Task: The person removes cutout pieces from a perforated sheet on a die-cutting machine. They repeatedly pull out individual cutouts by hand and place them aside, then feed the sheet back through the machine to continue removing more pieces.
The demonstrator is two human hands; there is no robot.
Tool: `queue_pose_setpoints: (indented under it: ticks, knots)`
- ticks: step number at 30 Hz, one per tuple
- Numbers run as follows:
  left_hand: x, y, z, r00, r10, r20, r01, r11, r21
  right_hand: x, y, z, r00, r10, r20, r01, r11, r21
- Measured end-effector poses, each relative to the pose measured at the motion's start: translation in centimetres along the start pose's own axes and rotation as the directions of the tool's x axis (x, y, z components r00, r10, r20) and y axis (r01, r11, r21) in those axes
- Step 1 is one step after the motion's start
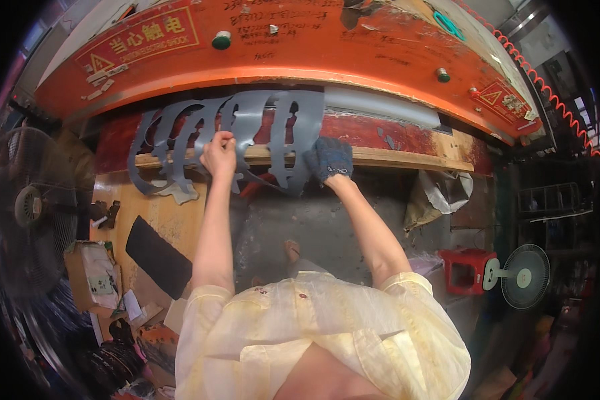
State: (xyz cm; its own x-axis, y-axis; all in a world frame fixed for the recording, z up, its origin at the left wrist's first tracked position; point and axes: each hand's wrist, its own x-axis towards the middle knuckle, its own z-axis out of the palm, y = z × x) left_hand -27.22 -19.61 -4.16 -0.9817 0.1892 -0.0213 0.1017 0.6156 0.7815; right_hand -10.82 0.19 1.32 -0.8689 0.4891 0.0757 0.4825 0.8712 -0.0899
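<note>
A grey, flexible sheet point(247, 113) with several long cut-out openings lies across the front of an orange machine and droops over a wooden rail point(380, 157). My bare left hand point(219, 155) is over the middle of the sheet, its thumb and fingers pinched together. Whatever may be between those fingertips is too small to make out. At the sheet's right edge is my right hand point(331, 159), in a dark blue-grey glove. Its fingers are curled against the sheet's edge, gripping it, with the fingertips partly hidden.
The orange machine beam point(280, 57) spans the far side, with green buttons point(221, 41). A pale roller point(380, 107) lies beneath it. A wooden board point(147, 200) with a black pad point(157, 257) is at left. A red stool point(469, 270) and fan point(525, 276) stand right.
</note>
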Motion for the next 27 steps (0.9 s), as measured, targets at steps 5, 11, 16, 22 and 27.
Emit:
queue_pose_setpoints:
  ticks: [5, 11, 16, 22, 27]
  knots:
    - [0.5, -0.5, -0.9, 0.892, 0.44, 0.107, -0.452, 0.879, 0.154, 2.0, 5.6, -2.4, 0.983, 0.181, -0.007, -0.163, 0.902, 0.399]
    - [-8.8, -3.1, -3.3, 0.886, 0.448, 0.122, -0.462, 0.877, 0.133, 9.4, 19.0, -10.7, 0.858, 0.327, -0.397, -0.241, 0.938, 0.25]
    - [-16.9, -6.9, -4.8, 0.941, 0.21, 0.267, -0.248, 0.962, 0.117, 14.7, 24.1, -14.6, 0.749, 0.561, -0.353, -0.44, 0.819, 0.369]
    - [-22.9, -8.3, -7.0, 0.917, 0.039, 0.396, -0.062, 0.997, 0.045, -3.2, 17.9, -2.4, 0.983, -0.152, 0.099, 0.165, 0.977, -0.137]
    - [-23.9, -7.2, -8.7, 0.753, 0.059, 0.656, -0.118, 0.992, 0.046, -32.8, 13.7, 17.6, 0.792, -0.148, 0.593, -0.128, 0.909, 0.397]
